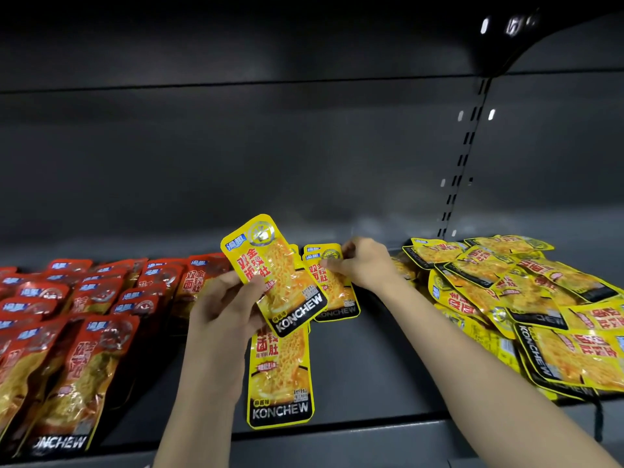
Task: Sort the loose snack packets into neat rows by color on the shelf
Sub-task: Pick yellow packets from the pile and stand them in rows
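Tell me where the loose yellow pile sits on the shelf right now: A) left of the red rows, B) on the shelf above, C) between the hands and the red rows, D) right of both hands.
D: the yellow pile lies jumbled at the far right of the shelf, beyond the right hand.

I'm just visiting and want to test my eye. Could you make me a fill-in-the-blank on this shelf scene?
1. The left hand holds a packet coloured ____.
2. The neat rows on the left are coloured ____.
3. The loose pile of yellow packets lies on the ____ side of the shelf.
4. The right hand pinches a packet of the colour ____.

Missing words: yellow; red; right; yellow
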Demonstrator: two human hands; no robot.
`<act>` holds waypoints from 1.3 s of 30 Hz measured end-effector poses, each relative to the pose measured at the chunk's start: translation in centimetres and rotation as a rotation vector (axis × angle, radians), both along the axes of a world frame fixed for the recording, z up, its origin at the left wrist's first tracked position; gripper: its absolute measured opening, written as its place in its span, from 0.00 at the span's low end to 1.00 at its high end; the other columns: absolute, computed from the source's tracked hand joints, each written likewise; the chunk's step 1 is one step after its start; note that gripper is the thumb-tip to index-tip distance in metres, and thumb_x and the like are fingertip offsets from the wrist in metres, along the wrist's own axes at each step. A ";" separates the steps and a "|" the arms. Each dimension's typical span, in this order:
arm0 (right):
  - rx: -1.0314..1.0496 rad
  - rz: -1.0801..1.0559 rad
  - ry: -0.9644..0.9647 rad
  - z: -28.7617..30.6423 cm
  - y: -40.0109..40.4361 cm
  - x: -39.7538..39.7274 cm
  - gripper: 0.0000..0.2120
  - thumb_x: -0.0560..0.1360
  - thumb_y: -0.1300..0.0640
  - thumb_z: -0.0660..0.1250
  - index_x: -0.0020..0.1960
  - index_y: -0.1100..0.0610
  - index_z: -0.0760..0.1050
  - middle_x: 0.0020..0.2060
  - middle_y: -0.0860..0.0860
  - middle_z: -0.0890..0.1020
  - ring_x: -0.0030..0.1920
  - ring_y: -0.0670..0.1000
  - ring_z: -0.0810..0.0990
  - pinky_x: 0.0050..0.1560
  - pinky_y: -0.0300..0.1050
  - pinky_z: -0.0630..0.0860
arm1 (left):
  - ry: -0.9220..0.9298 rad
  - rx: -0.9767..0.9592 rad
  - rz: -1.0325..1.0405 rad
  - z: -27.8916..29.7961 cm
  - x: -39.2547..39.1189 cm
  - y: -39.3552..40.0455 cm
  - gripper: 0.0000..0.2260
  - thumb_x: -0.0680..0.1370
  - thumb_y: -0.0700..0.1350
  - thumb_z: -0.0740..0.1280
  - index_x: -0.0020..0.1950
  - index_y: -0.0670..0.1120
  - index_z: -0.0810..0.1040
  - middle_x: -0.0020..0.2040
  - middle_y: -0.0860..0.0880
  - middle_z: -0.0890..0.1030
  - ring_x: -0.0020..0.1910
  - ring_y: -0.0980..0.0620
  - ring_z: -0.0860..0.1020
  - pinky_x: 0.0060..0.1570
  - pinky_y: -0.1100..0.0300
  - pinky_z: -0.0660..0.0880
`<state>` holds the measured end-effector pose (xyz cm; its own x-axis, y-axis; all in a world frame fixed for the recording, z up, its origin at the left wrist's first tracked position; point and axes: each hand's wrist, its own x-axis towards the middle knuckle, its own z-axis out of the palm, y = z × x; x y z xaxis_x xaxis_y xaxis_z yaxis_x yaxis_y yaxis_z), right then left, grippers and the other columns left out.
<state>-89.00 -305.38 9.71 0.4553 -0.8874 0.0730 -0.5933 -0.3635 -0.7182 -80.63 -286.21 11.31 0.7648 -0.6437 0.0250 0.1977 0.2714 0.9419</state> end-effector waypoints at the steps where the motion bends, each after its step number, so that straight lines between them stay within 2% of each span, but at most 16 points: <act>1: 0.006 0.000 -0.009 0.0 0.1 -0.1 0.22 0.68 0.46 0.74 0.51 0.62 0.76 0.45 0.54 0.79 0.48 0.53 0.77 0.45 0.44 0.71 | -0.033 0.039 -0.008 0.0 -0.1 -0.1 0.03 0.75 0.37 0.66 0.43 0.42 0.78 0.34 0.52 0.82 0.32 0.55 0.79 0.30 0.65 0.75; 3: 0.014 0.000 -0.027 0.1 0.1 -0.2 0.22 0.69 0.47 0.74 0.54 0.61 0.76 0.47 0.53 0.78 0.52 0.52 0.77 0.47 0.43 0.71 | -0.145 0.154 -0.046 0.1 -0.4 -0.5 0.02 0.75 0.40 0.68 0.43 0.42 0.80 0.27 0.57 0.77 0.26 0.62 0.74 0.25 0.72 0.69; 5: 0.010 0.003 -0.004 0.4 0.0 -0.5 0.20 0.71 0.47 0.72 0.57 0.58 0.74 0.52 0.52 0.78 0.56 0.52 0.76 0.48 0.40 0.68 | -0.275 0.266 -0.104 0.5 -0.3 -1.1 0.04 0.75 0.41 0.68 0.41 0.44 0.81 0.22 0.57 0.74 0.21 0.63 0.69 0.24 0.72 0.65; 7: -0.006 -0.016 0.006 1.2 -0.3 -1.2 0.18 0.74 0.50 0.68 0.60 0.57 0.73 0.57 0.53 0.78 0.60 0.52 0.75 0.51 0.37 0.67 | -0.394 0.356 -0.158 1.1 -0.5 -1.8 0.06 0.76 0.43 0.68 0.39 0.45 0.81 0.26 0.55 0.77 0.22 0.59 0.68 0.28 0.67 0.67; 9: -0.026 -0.064 -0.069 2.2 -0.6 -2.3 0.13 0.76 0.53 0.66 0.58 0.56 0.75 0.57 0.53 0.80 0.59 0.52 0.76 0.52 0.36 0.67 | -0.471 0.430 -0.171 1.5 -0.7 -2.8 0.08 0.76 0.42 0.69 0.36 0.50 0.77 0.27 0.54 0.79 0.20 0.59 0.71 0.25 0.66 0.70; 12: -0.070 -0.109 -0.135 3.5 -0.3 -4.1 0.10 0.77 0.56 0.63 0.57 0.56 0.76 0.52 0.52 0.80 0.55 0.51 0.77 0.44 0.32 0.64 | -0.529 0.542 -0.170 1.6 -1.6 -4.7 0.14 0.76 0.41 0.68 0.35 0.52 0.68 0.32 0.52 0.78 0.19 0.59 0.74 0.20 0.67 0.71; 15: -0.114 -0.096 -0.144 3.7 0.6 -5.9 0.07 0.77 0.57 0.63 0.54 0.55 0.76 0.48 0.52 0.80 0.49 0.51 0.77 0.41 0.33 0.64 | -0.691 0.710 -0.138 1.0 -1.8 -6.7 0.16 0.76 0.43 0.68 0.33 0.50 0.64 0.36 0.46 0.79 0.30 0.47 0.82 0.30 0.60 0.76; 18: -0.132 -0.052 -0.139 3.2 1.5 -7.6 0.05 0.77 0.58 0.63 0.51 0.55 0.76 0.42 0.48 0.78 0.45 0.49 0.74 0.40 0.35 0.64 | -0.819 0.840 -0.130 0.6 -2.2 -8.1 0.11 0.76 0.44 0.68 0.36 0.43 0.69 0.40 0.37 0.82 0.42 0.38 0.82 0.46 0.47 0.79; 20: -0.141 -0.029 -0.145 2.7 1.9 -8.6 0.03 0.77 0.58 0.64 0.48 0.54 0.76 0.39 0.46 0.77 0.44 0.48 0.75 0.38 0.35 0.62 | -0.974 0.982 -0.084 0.6 -2.8 -8.4 0.11 0.76 0.47 0.67 0.44 0.39 0.74 0.44 0.38 0.83 0.48 0.40 0.81 0.49 0.52 0.76; 23: -0.149 -0.028 -0.168 2.1 2.2 -10.2 0.04 0.77 0.59 0.63 0.44 0.53 0.76 0.38 0.45 0.78 0.42 0.46 0.75 0.35 0.34 0.64 | -1.109 1.129 -0.014 0.4 -3.4 -8.5 0.12 0.78 0.49 0.65 0.49 0.39 0.76 0.43 0.43 0.81 0.51 0.45 0.79 0.42 0.59 0.69; 26: -0.161 -0.043 -0.178 1.8 2.4 -11.9 0.05 0.77 0.58 0.63 0.44 0.52 0.76 0.39 0.43 0.77 0.40 0.46 0.74 0.36 0.25 0.66 | -1.179 1.180 0.029 0.5 -4.0 -8.7 0.08 0.79 0.45 0.65 0.50 0.40 0.75 0.45 0.44 0.78 0.51 0.46 0.79 0.42 0.60 0.69; 28: -0.146 -0.056 -0.204 1.6 2.4 -12.9 0.05 0.77 0.59 0.63 0.44 0.51 0.76 0.40 0.43 0.78 0.41 0.48 0.76 0.36 0.28 0.66 | -1.219 1.216 0.043 0.4 -4.2 -8.8 0.06 0.79 0.43 0.64 0.50 0.41 0.75 0.48 0.44 0.79 0.49 0.46 0.78 0.42 0.60 0.68; 31: -0.125 -0.076 -0.229 1.2 2.5 -14.2 0.05 0.77 0.58 0.64 0.44 0.51 0.76 0.39 0.41 0.78 0.42 0.46 0.76 0.37 0.32 0.67 | -1.215 1.236 0.050 0.5 -4.3 -8.8 0.04 0.79 0.43 0.65 0.47 0.43 0.73 0.47 0.45 0.78 0.42 0.49 0.73 0.40 0.61 0.66; 34: -0.119 -0.092 -0.236 1.0 2.6 -15.4 0.04 0.76 0.59 0.66 0.44 0.52 0.76 0.38 0.40 0.77 0.40 0.46 0.76 0.38 0.35 0.66 | -1.202 1.260 0.053 0.9 -4.6 -8.8 0.05 0.78 0.43 0.66 0.51 0.42 0.73 0.52 0.44 0.78 0.50 0.46 0.77 0.41 0.61 0.66; 37: -0.151 -0.108 -0.227 1.1 2.6 -16.8 0.03 0.77 0.58 0.66 0.45 0.52 0.76 0.39 0.42 0.78 0.38 0.43 0.76 0.34 0.26 0.67 | -1.162 1.158 0.100 1.2 -5.0 -8.8 0.09 0.76 0.44 0.68 0.52 0.42 0.72 0.54 0.42 0.78 0.54 0.43 0.76 0.43 0.59 0.66; 39: -0.157 -0.136 -0.228 1.2 2.7 -17.9 0.02 0.77 0.58 0.65 0.46 0.52 0.76 0.40 0.42 0.78 0.36 0.46 0.76 0.30 0.24 0.68 | -1.076 0.996 0.082 1.2 -5.4 -9.3 0.17 0.73 0.46 0.72 0.57 0.42 0.72 0.53 0.43 0.79 0.54 0.42 0.76 0.47 0.55 0.70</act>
<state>-106.94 -302.69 10.91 0.2897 -0.9087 0.3005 -0.4740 -0.4090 -0.7798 -86.07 -295.54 12.56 0.6996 -0.6926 0.1758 -0.6891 -0.5888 0.4225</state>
